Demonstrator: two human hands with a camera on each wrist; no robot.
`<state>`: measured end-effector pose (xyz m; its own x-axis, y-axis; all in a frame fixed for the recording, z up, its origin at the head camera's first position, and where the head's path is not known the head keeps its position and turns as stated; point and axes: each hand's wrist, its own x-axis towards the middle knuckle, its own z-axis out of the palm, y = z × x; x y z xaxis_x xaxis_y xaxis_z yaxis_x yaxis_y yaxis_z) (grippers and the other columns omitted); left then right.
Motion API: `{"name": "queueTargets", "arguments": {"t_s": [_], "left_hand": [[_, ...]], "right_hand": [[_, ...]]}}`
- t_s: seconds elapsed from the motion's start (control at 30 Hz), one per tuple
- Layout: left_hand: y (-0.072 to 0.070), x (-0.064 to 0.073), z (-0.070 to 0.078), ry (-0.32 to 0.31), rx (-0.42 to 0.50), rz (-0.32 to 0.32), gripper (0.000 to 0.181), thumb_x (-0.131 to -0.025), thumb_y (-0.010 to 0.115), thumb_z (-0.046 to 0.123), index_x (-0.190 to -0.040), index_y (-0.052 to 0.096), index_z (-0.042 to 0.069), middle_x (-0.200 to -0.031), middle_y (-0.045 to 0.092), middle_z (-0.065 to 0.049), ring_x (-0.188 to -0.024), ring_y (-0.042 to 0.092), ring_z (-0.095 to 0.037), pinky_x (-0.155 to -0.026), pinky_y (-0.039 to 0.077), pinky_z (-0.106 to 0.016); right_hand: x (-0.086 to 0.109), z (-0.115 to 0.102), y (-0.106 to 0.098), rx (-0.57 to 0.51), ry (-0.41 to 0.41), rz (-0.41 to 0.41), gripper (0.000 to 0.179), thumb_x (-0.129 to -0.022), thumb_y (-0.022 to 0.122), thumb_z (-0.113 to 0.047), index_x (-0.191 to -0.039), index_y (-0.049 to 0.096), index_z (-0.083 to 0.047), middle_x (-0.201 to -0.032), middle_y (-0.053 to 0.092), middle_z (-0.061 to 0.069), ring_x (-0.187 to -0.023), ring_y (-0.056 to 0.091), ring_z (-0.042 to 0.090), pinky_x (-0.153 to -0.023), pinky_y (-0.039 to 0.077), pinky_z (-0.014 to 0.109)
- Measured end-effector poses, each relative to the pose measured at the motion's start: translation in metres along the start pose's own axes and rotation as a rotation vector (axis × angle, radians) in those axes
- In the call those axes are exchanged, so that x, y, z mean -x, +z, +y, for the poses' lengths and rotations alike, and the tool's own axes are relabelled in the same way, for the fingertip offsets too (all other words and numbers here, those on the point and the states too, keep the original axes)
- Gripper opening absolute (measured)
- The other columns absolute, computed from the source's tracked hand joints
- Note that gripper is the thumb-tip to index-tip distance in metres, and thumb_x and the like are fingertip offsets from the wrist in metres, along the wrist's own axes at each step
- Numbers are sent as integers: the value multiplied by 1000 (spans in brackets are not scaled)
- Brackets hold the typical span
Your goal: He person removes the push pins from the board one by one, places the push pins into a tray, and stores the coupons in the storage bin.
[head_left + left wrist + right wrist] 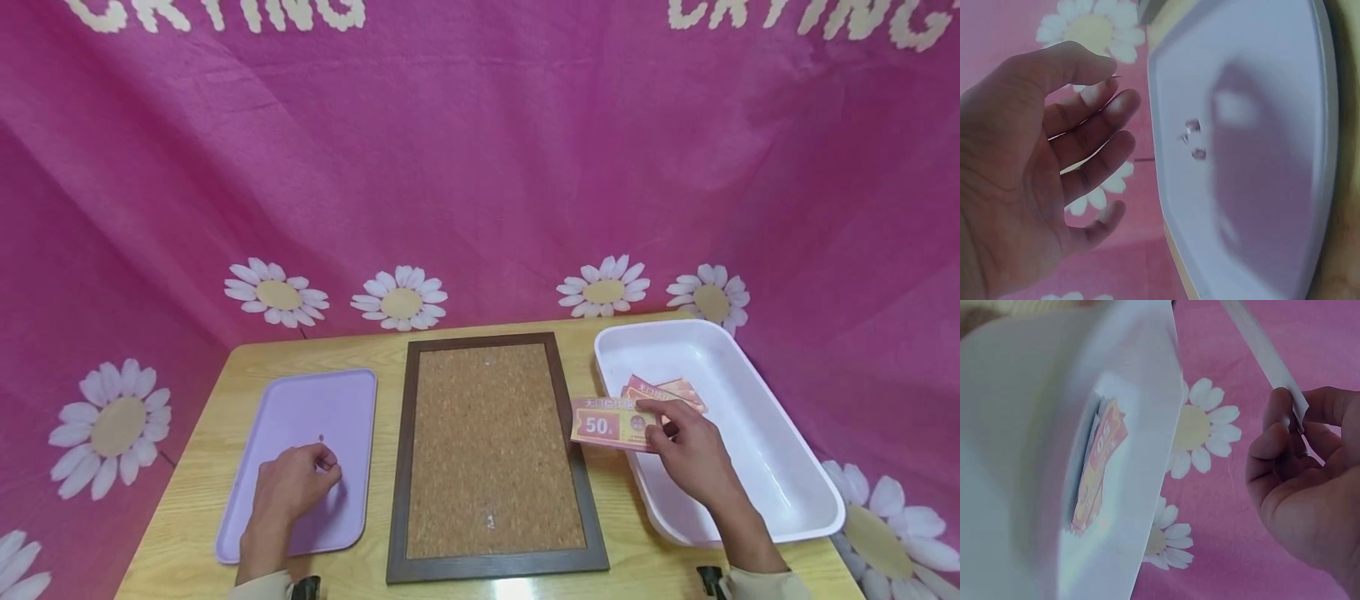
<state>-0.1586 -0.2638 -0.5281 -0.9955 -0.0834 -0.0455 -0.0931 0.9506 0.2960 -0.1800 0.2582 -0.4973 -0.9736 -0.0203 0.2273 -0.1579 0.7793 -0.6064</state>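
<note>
My left hand [292,487] hovers over the lilac tray [352,392]. Between thumb and forefinger it pinches a push pin; in the left wrist view only the pin's thin point [1117,77] pokes out past the fingertips. Several small clear push pins [1193,127] lie on the tray. My right hand [693,454] grips a pink and yellow paper coupon [600,423] marked 50 by its right end. That coupon is held above the left rim of a white basin [757,433], its free end pointing toward the corkboard. More coupons [1097,465] lie overlapping inside the basin.
A corkboard [495,450] with a dark brown frame lies flat between the tray and the basin. All of it stands on a light wooden table [386,358]. Behind and beside the table hangs a pink cloth [480,183] with white daisies.
</note>
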Motion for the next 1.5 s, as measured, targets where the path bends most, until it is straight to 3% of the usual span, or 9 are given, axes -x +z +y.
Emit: {"name": "queueTargets", "arguments": {"t_s": [0.17,0.37,0.63,0.93,1.17,1.5], "left_hand": [[-5,2,-14,-40,13,-19,9,-77,64,28,-82,69,21,-84,72,5,-79,64,-20,-66,41,-43],[-7,5,-30,-56,-2,2,9,-76,65,29,-80,68,21,-84,72,1,-75,65,-23,-64,42,-45],[-11,7,-42,-77,-16,-8,11,-77,64,30,-81,68,20,-86,72,-2,-73,64,-22,-65,42,-45],[-12,6,-51,-82,-7,-4,11,-78,63,28,-83,69,20,-88,73,-2,-78,65,-25,-66,42,-48],[-10,6,-57,-88,-14,-4,11,-78,63,29,-82,68,21,-86,72,0,-77,65,-23,-64,42,-45],[-12,1,-60,-83,-16,-11,13,-79,63,29,-85,69,19,-90,73,-3,-79,66,-26,-66,42,-46]], "right_hand": [[-5,5,-5,13,16,42,33,-86,59,-4,-117,66,-10,-99,65,11,-65,50,8,-51,40,23],[-12,12,-9,27,-3,97,32,-86,59,-3,-116,67,-11,-100,65,10,-64,48,2,-50,39,23],[-18,20,-16,66,15,139,32,-85,60,-3,-115,68,-11,-98,65,11,-69,51,1,-56,40,23],[-26,34,-19,95,103,138,33,-87,55,-7,-118,66,-10,-100,63,14,-75,55,17,-59,38,27],[-27,43,-21,95,101,143,32,-86,56,-7,-115,67,-10,-98,62,14,-73,53,17,-59,37,27],[-37,47,-27,102,163,87,33,-89,54,-10,-120,65,-8,-102,60,18,-78,57,23,-59,39,29]]}}
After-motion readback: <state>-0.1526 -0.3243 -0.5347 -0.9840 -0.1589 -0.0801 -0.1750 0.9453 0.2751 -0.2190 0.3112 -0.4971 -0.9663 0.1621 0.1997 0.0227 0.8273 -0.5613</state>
